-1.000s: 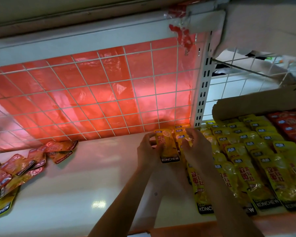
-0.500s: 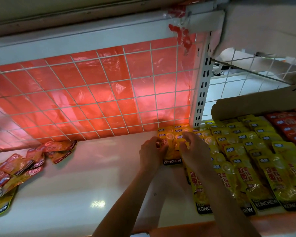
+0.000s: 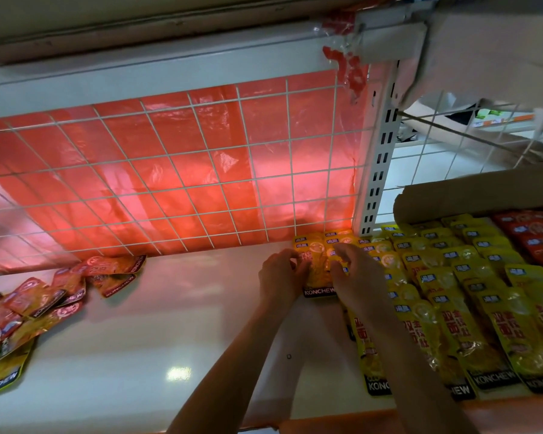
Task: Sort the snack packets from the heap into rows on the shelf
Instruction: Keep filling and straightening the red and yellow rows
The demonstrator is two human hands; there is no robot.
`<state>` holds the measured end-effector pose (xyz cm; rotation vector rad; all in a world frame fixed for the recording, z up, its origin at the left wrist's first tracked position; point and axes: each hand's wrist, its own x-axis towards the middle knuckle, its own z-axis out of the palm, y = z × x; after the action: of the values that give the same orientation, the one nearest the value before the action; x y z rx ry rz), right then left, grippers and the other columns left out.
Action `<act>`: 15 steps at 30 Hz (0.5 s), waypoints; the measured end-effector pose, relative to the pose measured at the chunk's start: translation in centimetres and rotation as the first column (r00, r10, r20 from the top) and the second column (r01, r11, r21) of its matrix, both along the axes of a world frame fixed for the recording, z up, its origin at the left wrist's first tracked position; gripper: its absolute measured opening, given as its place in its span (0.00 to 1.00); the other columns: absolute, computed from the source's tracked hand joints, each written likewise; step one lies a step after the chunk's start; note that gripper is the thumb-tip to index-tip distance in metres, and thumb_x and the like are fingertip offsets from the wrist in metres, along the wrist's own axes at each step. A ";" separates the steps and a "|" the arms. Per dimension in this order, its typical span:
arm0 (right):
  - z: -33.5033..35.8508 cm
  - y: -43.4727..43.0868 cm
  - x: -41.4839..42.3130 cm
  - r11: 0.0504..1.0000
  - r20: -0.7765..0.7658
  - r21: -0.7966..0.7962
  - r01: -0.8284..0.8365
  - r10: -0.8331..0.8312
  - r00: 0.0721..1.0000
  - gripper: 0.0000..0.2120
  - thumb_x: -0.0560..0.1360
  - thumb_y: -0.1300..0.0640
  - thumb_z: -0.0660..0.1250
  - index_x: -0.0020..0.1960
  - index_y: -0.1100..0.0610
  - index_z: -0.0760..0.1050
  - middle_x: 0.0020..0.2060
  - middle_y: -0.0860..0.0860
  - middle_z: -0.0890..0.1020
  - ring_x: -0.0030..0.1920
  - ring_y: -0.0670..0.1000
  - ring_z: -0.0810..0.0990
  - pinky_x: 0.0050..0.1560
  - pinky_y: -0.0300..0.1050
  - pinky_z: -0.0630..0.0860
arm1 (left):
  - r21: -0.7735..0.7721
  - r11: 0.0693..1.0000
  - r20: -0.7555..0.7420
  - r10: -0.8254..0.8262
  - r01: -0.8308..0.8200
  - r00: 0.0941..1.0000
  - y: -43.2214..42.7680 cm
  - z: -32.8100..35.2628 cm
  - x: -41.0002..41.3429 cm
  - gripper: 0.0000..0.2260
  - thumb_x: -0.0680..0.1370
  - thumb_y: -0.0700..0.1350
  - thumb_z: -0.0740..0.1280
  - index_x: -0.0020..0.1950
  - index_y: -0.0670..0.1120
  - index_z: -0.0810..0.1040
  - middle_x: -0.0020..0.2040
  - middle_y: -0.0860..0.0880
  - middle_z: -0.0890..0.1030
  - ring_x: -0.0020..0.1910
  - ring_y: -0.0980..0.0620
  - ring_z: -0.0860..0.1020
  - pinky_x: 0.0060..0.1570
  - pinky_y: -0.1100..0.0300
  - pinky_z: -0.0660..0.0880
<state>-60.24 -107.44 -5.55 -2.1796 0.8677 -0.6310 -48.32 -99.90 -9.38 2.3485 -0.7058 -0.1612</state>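
Observation:
A yellow KONCHEW snack packet point(image 3: 318, 270) lies at the back of the white shelf point(image 3: 157, 333), at the left end of the yellow rows. My left hand point(image 3: 279, 277) pinches its left edge with curled fingers. My right hand point(image 3: 355, 274) holds its right edge, fingers bent over it. More yellow packets point(image 3: 445, 296) lie in overlapping rows to the right, and red packets point(image 3: 533, 233) fill the far right. A heap of red and yellow packets point(image 3: 32, 305) sits at the shelf's left end.
A white wire grid point(image 3: 170, 183) backed with red plastic film closes the shelf's rear. A slotted white upright point(image 3: 378, 170) stands behind the rows. A cardboard flap point(image 3: 483, 195) lies behind the yellow and red packets. An upper shelf point(image 3: 170, 67) hangs overhead.
Both hands have moved slightly toward the back of the shelf and drawn closer together on the yellow packet, which now lies flatter against the row.

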 end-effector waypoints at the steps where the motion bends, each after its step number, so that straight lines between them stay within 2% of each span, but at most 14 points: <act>1: 0.0 0.2 0.3 1.000 -0.006 -0.014 -0.003 0.003 1.000 0.17 0.77 0.60 0.64 0.66 0.59 0.73 0.61 0.55 0.79 0.62 0.52 0.76 0.60 0.42 0.68 | 0.007 1.000 0.012 -0.003 0.003 1.000 0.3 0.0 0.1 0.13 0.77 0.57 0.66 0.55 0.52 0.81 0.49 0.50 0.83 0.49 0.51 0.81 0.49 0.58 0.73; 5: -0.1 1.8 2.9 0.994 -0.067 -0.085 -0.069 0.064 0.996 0.16 0.75 0.62 0.64 0.63 0.59 0.75 0.59 0.57 0.80 0.60 0.56 0.77 0.59 0.44 0.66 | 0.046 0.999 0.141 0.011 -0.018 0.990 2.9 0.3 1.0 0.15 0.79 0.57 0.63 0.60 0.51 0.78 0.55 0.49 0.81 0.53 0.49 0.80 0.51 0.58 0.72; 9: -0.7 5.1 6.8 0.971 -0.130 -0.121 -0.204 0.189 0.973 0.18 0.76 0.60 0.63 0.66 0.57 0.73 0.63 0.54 0.77 0.64 0.54 0.74 0.65 0.43 0.63 | 0.074 0.992 0.287 0.076 -0.101 0.955 7.1 0.9 2.8 0.16 0.79 0.55 0.62 0.64 0.51 0.77 0.62 0.49 0.78 0.59 0.49 0.75 0.59 0.57 0.71; 15: -1.7 11.4 12.3 0.922 -0.137 -0.148 -0.357 0.339 0.931 0.19 0.76 0.59 0.63 0.67 0.55 0.72 0.65 0.52 0.76 0.65 0.53 0.72 0.66 0.42 0.63 | 0.180 0.945 0.335 0.201 -0.272 0.920 14.3 1.5 6.3 0.18 0.79 0.53 0.63 0.68 0.50 0.73 0.67 0.47 0.74 0.65 0.47 0.69 0.62 0.55 0.68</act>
<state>-47.97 -96.06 -7.25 -2.4641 0.4696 -0.4235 -42.03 -85.63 -7.92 2.6889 -0.5620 0.2601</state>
